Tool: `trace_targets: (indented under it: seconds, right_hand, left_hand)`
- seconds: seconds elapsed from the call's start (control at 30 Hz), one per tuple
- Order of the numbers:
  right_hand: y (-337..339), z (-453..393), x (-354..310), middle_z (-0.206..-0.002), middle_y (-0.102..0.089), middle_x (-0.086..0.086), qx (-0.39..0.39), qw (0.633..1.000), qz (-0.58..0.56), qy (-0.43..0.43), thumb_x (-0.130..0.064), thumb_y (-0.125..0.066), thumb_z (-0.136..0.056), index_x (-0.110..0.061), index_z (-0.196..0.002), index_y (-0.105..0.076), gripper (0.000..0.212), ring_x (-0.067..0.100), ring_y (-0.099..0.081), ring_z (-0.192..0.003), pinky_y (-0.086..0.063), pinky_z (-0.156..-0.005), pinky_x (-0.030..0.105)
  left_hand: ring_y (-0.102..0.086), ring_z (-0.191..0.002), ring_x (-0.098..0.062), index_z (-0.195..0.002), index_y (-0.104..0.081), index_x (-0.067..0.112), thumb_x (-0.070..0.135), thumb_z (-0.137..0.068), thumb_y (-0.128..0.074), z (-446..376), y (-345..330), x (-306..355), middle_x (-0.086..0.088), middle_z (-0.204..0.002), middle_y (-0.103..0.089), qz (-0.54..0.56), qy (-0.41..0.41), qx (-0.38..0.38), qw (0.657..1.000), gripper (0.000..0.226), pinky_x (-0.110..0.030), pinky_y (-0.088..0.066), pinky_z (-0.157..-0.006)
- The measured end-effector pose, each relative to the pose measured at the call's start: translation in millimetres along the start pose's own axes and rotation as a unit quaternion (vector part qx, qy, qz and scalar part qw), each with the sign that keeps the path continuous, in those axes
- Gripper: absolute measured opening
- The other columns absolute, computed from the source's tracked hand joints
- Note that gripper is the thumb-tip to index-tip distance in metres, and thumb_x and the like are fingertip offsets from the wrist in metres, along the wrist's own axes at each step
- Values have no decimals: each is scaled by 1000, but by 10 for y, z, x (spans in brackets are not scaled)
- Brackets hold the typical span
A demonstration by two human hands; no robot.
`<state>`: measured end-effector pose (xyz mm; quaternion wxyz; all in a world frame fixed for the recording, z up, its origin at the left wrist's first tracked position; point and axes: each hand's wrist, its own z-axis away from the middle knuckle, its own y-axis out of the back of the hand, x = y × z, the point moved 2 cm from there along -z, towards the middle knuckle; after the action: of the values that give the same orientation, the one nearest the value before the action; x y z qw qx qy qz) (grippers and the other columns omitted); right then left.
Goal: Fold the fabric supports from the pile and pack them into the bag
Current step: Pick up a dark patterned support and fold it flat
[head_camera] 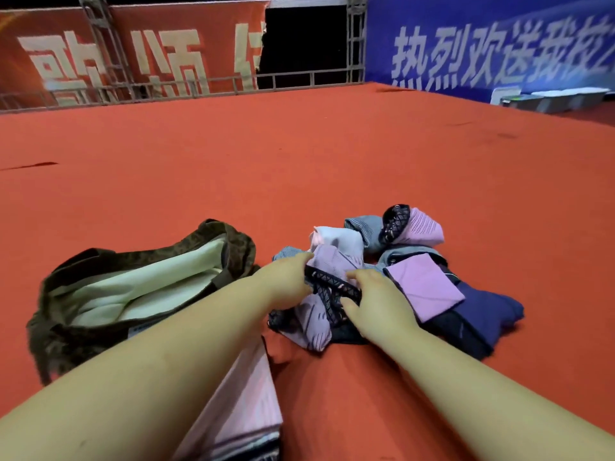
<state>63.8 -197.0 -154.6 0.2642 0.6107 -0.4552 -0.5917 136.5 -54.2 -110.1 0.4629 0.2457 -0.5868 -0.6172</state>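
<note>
Red carpet [299,161], crumpled knit supports [416,281]

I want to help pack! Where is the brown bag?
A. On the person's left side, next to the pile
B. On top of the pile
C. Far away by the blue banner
A: the brown bag lies open on the red carpet, left of the pile.

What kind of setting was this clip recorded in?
Probably a temporary event stage: a wide red carpet underfoot, metal truss railing at the edge, and large red and blue printed banners hung behind it.
</note>
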Motion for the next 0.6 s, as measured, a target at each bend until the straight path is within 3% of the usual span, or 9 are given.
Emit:
trace_targets:
  seconds: [0.13,0.23,0.33,0.4,0.53,0.6]
  right_hand:
    - [-104,-183,34,-131,-45,0,28,998,54,9,-35,-56,-89,-23,-134,-45,48,22,-39,-125,-32,-104,32]
    - [-132,-271,37,-125,-49,-1,49,996,63,32,-34,-54,-91,-20,-123,-56,35,23,-42,-119,-31,-98,31]
    - [-27,-274,4,-110,-59,4,75,996,-42,11,-29,-53,-93,-15,-109,-60,23,26,-51,-107,-37,-85,33]
    - [128,-197,-39,-97,-61,0,76,990,-122,-14,-30,-51,-94,-16,-104,-59,19,24,-55,-96,-36,-72,30]
    - [517,128,-129,-67,-52,-9,92,964,-248,2,-33,-53,-94,-19,-85,-55,17,11,-48,-66,-32,-55,21]
    - [690,355,-174,-62,-51,-9,90,950,-297,12,-31,-56,-92,-16,-80,-56,19,4,-44,-58,-35,-56,16]
  left_hand:
    - [-45,-127,-25,-145,-32,22,20,-90,-58,-240,-48,-50,-6,-142,-46,3,3,1,1000,61,-29,-37,-97]
    - [-49,-120,-24,-132,-50,18,17,-91,-54,-324,-53,-49,-8,-132,-54,15,1,48,999,41,-28,-37,-92]
    - [-56,-102,-27,-114,-60,10,18,-96,-47,-290,-15,21,-9,-110,-64,59,-3,72,996,24,-28,-38,-77]
    - [-55,-77,-21,-98,-58,10,21,-98,-46,-181,44,87,-4,-83,-60,157,2,81,984,16,-27,-37,-63]
    - [-46,-42,-3,-76,-50,16,22,-100,-44,261,187,295,9,-50,-53,418,24,69,905,26,-16,-35,-42]
    - [-46,-39,-3,-80,-53,13,18,-101,-43,555,218,417,5,-55,-56,532,29,50,845,24,-12,-32,-36]
